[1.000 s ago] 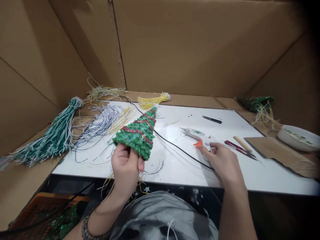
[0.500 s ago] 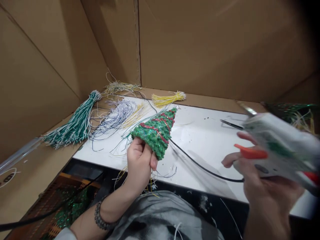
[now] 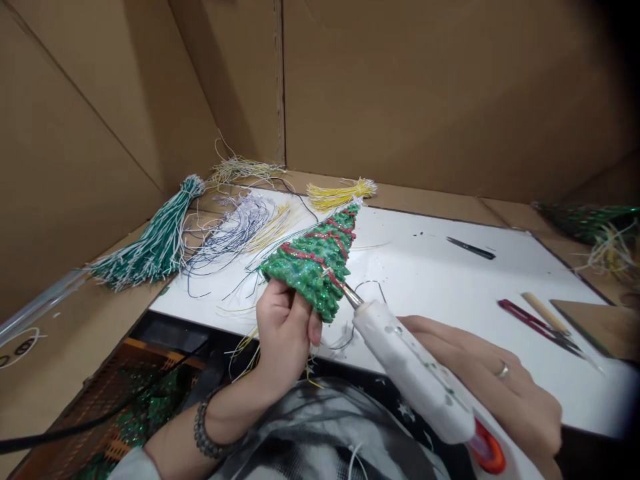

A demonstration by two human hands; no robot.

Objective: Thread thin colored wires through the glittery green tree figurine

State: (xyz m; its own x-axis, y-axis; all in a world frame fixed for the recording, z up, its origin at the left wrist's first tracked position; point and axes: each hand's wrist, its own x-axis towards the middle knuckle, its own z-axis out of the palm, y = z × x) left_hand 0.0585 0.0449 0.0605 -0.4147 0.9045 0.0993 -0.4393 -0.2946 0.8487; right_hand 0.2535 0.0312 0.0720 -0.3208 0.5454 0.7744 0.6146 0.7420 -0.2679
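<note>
My left hand (image 3: pixel 286 320) grips the wide lower end of a glittery green Christmas tree ornament (image 3: pixel 315 257) with red garlands, fingers partly hidden inside its base. The tree tilts with its tip pointing up and away to the right. My right hand (image 3: pixel 485 373) is wrapped round a white hot glue gun (image 3: pixel 415 373) with an orange ring near its rear. The gun's metal nozzle meets the tree's lower right side, near a small pale piece on the red garland. Most of the right fingers are hidden behind the gun.
Bundles of green-white wires (image 3: pixel 155 240), purple-blue wires (image 3: pixel 230 227) and yellow wires (image 3: pixel 340 193) lie left and behind. Black snips (image 3: pixel 470 248) and red-handled snips (image 3: pixel 530 320) rest on the white board (image 3: pixel 425 287). Cardboard walls (image 3: pixel 425 87) enclose it. An orange crate (image 3: pixel 117 393) holds green glittery pieces.
The glue gun has swung from the right, blurred, down to the tree, its nozzle now at the tree's side. Snips on the board have come into view. My left hand stays nearly still.
</note>
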